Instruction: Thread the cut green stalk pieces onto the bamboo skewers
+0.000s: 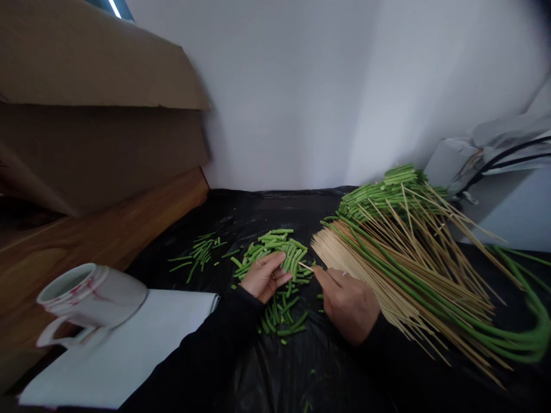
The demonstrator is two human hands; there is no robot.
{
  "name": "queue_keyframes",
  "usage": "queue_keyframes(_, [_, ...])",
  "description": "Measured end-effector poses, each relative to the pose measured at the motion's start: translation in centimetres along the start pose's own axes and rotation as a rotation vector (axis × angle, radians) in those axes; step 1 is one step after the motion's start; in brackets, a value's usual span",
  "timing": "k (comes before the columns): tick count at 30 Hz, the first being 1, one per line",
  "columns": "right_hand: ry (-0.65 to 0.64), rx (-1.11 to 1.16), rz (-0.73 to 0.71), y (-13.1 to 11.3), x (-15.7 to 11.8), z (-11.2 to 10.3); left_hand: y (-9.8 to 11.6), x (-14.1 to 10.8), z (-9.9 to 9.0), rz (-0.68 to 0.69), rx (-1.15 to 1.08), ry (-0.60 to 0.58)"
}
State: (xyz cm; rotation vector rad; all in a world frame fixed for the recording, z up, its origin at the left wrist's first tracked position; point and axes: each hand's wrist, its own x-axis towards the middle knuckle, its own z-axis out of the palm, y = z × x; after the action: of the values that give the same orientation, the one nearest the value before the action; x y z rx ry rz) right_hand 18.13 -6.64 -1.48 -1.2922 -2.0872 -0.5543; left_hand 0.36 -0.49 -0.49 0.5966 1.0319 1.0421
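Observation:
Several cut green bean pieces (294,256) lie side by side in my left hand (266,276), its thumb and fingers closed around them. My right hand (349,301) is wrapped round a thin wooden skewer (305,266), whose tip meets the right side of the held bean pieces. How far the tip has gone in, I cannot tell. Beneath and behind my left hand spreads a pile of cut bean pieces (253,252), with more loose pieces (284,315) nearer to me. To the right of my right hand lie many bare wooden skewers (365,258).
Long uncut beans (430,298) lie across the skewers. Behind them are stacked skewered beans (387,189). A small group of bean pieces (200,252) is on the black plastic sheet (172,229). At left stand a white mug (116,295), white paper (163,327) and a cardboard box (103,132).

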Motion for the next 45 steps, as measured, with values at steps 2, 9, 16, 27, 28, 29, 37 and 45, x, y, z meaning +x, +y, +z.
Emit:
queue_keyframes(2, [0.003,0.001,0.001,0.1,0.0,0.0,0.0,0.0,0.0,0.001,-0.002,0.000])
queue_keyframes(9, [0.020,-0.015,0.012,0.4,0.2,0.2,0.3,-0.4,0.1,0.047,-0.006,-0.044])
queue_keyframes(16, [-0.008,0.020,0.020,0.2,0.1,0.1,0.1,-0.8,0.6,0.200,0.126,-0.076])
queue_keyframes(27, [0.041,-0.036,0.100,2.0,0.7,-0.4,0.6,-0.5,0.2,0.446,0.568,-0.103])
queue_keyframes(28, [0.054,-0.044,0.105,2.2,0.8,-0.5,0.7,-0.5,0.1,0.497,0.666,-0.101])
queue_keyframes(29, [0.062,-0.052,0.106,2.3,0.8,-0.6,0.7,-0.5,-0.1,0.538,0.757,-0.096])
queue_keyframes(37, [0.052,-0.091,0.109,2.0,0.8,-0.6,0.3,-1.0,-1.1,0.633,1.480,-0.036])
queue_keyframes(45, [0.093,-0.075,0.099,1.9,0.7,-0.2,0.7,-0.8,-1.3,0.565,1.426,-0.160])
